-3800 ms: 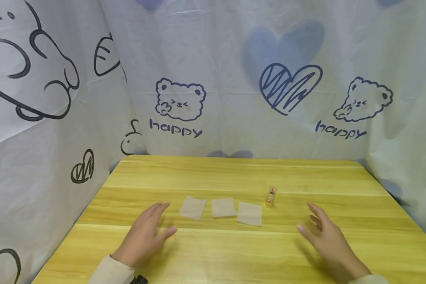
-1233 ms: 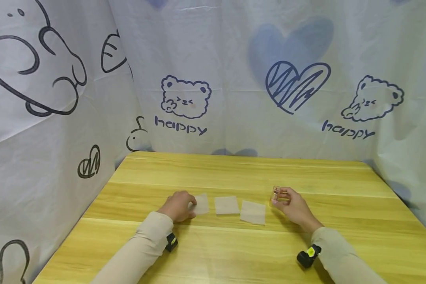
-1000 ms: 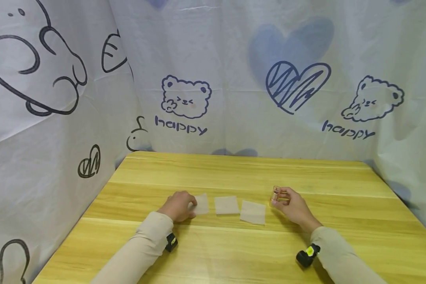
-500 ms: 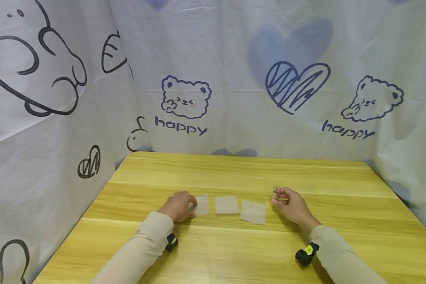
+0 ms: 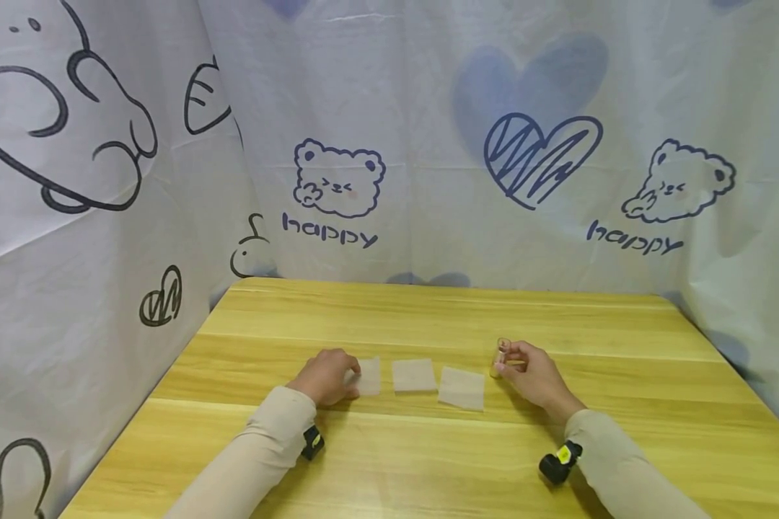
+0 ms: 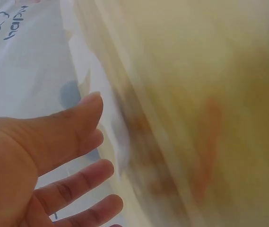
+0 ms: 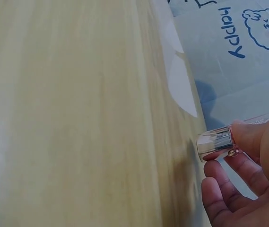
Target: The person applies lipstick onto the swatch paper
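Note:
My right hand (image 5: 540, 376) pinches a small lipstick (image 7: 215, 142) with a clear case and a rose-gold, metallic middle. The lipstick stands roughly upright at the table; whether its base touches the wood cannot be told. Three thin whitish square sheets lie in a row left of it. My left hand (image 5: 327, 376) touches the leftmost sheet (image 5: 371, 376) at its left side, covering part of it. In the left wrist view, thumb and fingers are stretched out, fingertips by the sheet's edge. The middle sheet (image 5: 414, 375) and the right sheet (image 5: 461, 389) lie flat, untouched.
The wooden table (image 5: 428, 461) runs back to a pale printed curtain (image 5: 428, 216) with bears, hearts and lettering. A second curtain (image 5: 91, 274) hangs along the left. Small black wrist cameras (image 5: 560, 463) sit on both forearms.
From hovering wide apart, my left hand has come to the leftmost sheet and my right hand has taken hold of the lipstick. Over the last second, both hands have barely moved.

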Demonstrator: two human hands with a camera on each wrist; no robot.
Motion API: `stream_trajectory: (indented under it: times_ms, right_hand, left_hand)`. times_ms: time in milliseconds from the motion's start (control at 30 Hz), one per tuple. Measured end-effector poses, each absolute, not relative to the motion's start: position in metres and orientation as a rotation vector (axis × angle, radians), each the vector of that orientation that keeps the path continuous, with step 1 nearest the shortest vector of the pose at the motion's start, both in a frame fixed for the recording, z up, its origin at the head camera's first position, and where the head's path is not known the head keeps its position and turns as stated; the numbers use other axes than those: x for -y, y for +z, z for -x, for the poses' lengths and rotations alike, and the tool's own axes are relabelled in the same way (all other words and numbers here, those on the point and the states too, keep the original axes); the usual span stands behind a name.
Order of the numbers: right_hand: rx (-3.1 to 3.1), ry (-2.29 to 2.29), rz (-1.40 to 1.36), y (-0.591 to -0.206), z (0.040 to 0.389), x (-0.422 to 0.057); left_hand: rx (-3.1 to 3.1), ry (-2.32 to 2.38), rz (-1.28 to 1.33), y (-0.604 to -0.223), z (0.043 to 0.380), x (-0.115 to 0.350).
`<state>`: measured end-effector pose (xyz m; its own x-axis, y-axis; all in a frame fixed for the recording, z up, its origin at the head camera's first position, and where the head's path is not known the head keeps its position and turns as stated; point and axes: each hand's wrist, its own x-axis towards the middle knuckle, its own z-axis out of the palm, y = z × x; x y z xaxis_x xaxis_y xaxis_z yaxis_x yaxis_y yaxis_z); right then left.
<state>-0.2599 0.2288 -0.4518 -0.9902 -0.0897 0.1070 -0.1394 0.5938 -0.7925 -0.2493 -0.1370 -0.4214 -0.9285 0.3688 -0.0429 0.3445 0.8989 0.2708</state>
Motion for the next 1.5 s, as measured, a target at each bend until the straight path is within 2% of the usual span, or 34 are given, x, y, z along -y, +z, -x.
stream_trajectory:
  times_ms: [300,667,1500]
  right_hand:
    - [2.756,1.392,-0.239,-0.44,0.255,-0.23]
    - [2.778,1.284,-0.309,-0.424,0.247,-0.227]
    - [2.781,1.125,-0.722,-0.41,0.234,-0.199]
  left_hand:
    - [-2.94,0.463,-0.59,-0.41,0.244,0.132]
    - [-2.902,0.687,-0.768,-0.397,0.24,0.116]
    - [-2.869,0.724,-0.963,-0.383,0.232,0.082]
